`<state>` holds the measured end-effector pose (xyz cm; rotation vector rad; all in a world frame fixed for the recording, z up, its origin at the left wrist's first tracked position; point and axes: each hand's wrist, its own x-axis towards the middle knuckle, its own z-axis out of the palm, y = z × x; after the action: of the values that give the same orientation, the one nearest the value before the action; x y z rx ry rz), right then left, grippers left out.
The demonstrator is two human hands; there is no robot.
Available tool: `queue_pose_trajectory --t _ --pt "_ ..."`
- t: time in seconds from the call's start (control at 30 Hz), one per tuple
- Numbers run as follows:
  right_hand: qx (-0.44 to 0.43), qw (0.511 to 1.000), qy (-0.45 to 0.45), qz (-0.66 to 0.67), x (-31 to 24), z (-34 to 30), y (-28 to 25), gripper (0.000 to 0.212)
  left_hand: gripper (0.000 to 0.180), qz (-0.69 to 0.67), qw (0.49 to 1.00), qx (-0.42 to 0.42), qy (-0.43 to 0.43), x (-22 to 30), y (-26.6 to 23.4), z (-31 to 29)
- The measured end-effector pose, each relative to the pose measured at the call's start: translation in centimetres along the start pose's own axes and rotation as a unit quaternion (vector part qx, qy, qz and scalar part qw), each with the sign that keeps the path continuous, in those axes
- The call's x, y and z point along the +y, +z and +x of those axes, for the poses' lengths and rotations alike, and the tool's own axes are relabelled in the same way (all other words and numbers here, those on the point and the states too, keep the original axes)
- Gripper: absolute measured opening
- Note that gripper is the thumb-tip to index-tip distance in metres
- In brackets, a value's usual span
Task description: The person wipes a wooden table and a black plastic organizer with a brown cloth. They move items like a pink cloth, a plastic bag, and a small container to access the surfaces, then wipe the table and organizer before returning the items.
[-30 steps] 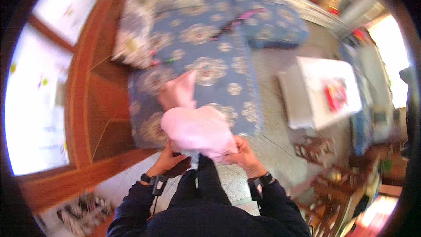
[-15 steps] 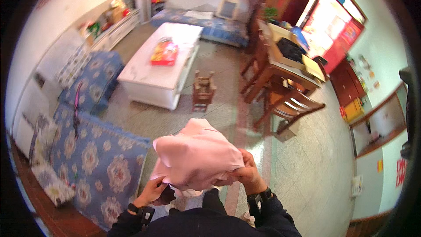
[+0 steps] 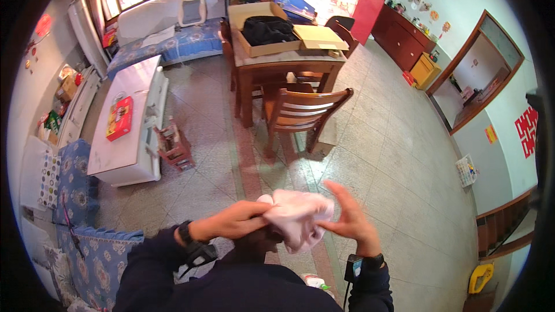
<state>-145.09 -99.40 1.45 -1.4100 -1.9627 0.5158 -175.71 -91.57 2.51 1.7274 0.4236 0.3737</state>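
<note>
- Far left: a white low cabinet [image 3: 81, 107] runs along the wall, bearing assorted colourful items.
- Lower left: a near sofa [image 3: 107, 263] is spread with a blue floral cover.
- Left: a white worktop [image 3: 115, 163], low and long, carries a red box [image 3: 119, 118] lying flat.
- Left, behind: a far sofa [image 3: 193, 46] with a blue floral seat stands below the window.
- Left of centre: a small wooden stool [image 3: 175, 149] stands on the floor, just beside the white worktop.
- Lower centre: the left hand [image 3: 234, 219] reaches inward; its grip is narrow, holding the left edge of the pink cloth.
- Centre, behind: a wooden worktop [image 3: 274, 60] bears an open cardboard box [image 3: 263, 50] with black fabric [image 3: 267, 30] inside.
- Lower centre: the pink cloth [image 3: 298, 219] is bunched between the two hands, above the floor and in front of the body.
- Centre: a wooden chair [image 3: 309, 110] stands at the near side of the wooden worktop.
- Right of centre: the right hand [image 3: 352, 225] has a wide grip, forefinger raised clear, thumb against the cloth's right side.
- Right, behind: a reddish-brown cabinet [image 3: 399, 34] stands against the wall, with a small yellow cabinet [image 3: 426, 72] near its end.
- Far right: a white basket [image 3: 466, 171] hangs on the wall.
</note>
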Motion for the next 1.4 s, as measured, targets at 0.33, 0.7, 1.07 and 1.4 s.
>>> queue_pose_trajectory --t 0.33,0.7,1.07,1.4 --pt "-0.062 0.988 0.132 0.060 17.2 8.8 -19.4 0.042 0.055 0.057 0.995 -0.060 0.058 -3.3 -2.2 37.5" --pt "0.004 0.980 0.131 0.151 35.5 12.0 -43.5 0.037 0.030 0.276 0.893 -0.344 0.094 -6.1 5.9 73.6" --pt "0.055 0.894 0.384 0.223 68.5 16.0 -60.2 0.019 0.031 0.303 0.951 -0.044 -0.029 0.6 3.5 100.2" --pt "0.188 0.959 0.184 0.100 88.3 34.8 -62.0 0.021 0.046 -0.134 0.989 -0.044 0.046 -2.1 -1.6 123.0"
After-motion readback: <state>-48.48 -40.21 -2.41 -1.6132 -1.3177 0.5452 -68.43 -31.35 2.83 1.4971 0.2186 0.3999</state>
